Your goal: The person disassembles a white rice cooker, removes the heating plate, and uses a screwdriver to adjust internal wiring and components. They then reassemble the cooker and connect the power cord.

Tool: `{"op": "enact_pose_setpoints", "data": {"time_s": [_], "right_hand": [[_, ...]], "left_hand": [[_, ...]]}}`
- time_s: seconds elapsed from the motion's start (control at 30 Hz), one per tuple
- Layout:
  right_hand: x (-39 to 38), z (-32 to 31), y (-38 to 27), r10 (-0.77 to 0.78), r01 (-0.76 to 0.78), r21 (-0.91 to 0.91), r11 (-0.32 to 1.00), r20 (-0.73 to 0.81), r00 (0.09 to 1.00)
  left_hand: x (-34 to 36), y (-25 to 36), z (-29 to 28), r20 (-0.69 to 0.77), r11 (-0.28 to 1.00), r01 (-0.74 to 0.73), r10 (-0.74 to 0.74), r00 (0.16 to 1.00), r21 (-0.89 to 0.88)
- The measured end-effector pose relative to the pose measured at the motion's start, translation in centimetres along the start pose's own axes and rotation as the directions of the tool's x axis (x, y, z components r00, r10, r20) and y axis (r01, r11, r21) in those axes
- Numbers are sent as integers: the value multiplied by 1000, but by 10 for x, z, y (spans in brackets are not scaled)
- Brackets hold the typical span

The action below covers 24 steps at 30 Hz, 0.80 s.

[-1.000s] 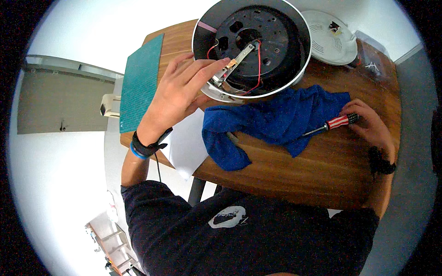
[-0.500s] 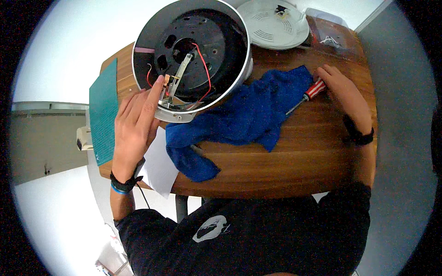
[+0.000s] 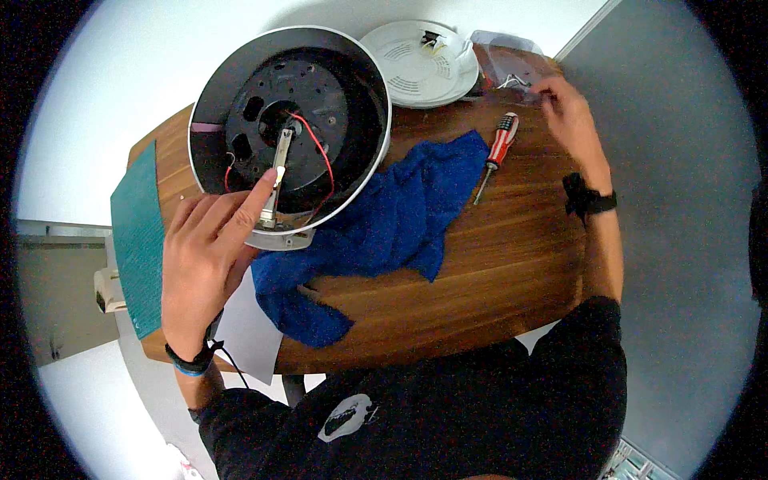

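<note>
A deep round housing [image 3: 382, 136], white outside and black within, stands tilted at the back left. Inside it are a red wire [image 3: 324, 156] and a narrow metal strip [image 3: 284, 148]. My left hand [image 3: 204, 248] grips the near rim; its index finger lies on the strip's lower end, and the thumb is mostly hidden. At the back right, my right hand [image 3: 570, 116] reaches to a clear plastic tray [image 3: 512, 60] with white wires [image 3: 512, 81] by it; those fingertips are blurred. A screwdriver [image 3: 500, 146] with a red and white handle lies free on the table.
A blue cloth [image 3: 384, 216] lies crumpled in the middle of the wooden table [image 3: 496, 264]. Behind it rests a round light-grey cover [image 3: 416, 68]. A green mat [image 3: 136, 232] is at the left edge, white paper [image 3: 252, 336] at the front. A grey wall [image 3: 680, 200] rises at right.
My right hand has let go of the screwdriver and moved away to the plastic tray. The left hand stays at the housing's rim. The whole view has shifted, moving the scene left and down.
</note>
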State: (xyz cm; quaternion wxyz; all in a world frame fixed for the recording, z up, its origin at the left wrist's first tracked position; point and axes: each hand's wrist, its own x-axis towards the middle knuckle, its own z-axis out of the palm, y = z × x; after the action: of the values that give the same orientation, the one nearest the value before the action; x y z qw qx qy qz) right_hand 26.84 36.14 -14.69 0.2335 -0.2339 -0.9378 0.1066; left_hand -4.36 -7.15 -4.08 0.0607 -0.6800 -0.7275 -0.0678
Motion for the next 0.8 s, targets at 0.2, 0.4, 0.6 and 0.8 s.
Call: {"op": "enact_pose_setpoints", "data": {"time_s": [0.2, 0.4, 0.6, 0.8], "right_hand": [[60, 11, 111, 152, -116, -191, 975, 190, 970], [94, 40, 151, 201, -105, -251, 962, 396, 896], [119, 35, 108, 96, -23, -120, 993, 647, 756], [109, 32, 92, 4, 1, -8, 1000, 610, 793]], "left_hand": [[16, 8, -12, 15, 998, -47, 48, 999, -33], [19, 7, -25, 150, 988, 38, -15, 988, -151], [23, 7, -31, 139, 980, 50, -23, 990, -194], [30, 5, -30, 156, 975, 60, -27, 987, -216]]}}
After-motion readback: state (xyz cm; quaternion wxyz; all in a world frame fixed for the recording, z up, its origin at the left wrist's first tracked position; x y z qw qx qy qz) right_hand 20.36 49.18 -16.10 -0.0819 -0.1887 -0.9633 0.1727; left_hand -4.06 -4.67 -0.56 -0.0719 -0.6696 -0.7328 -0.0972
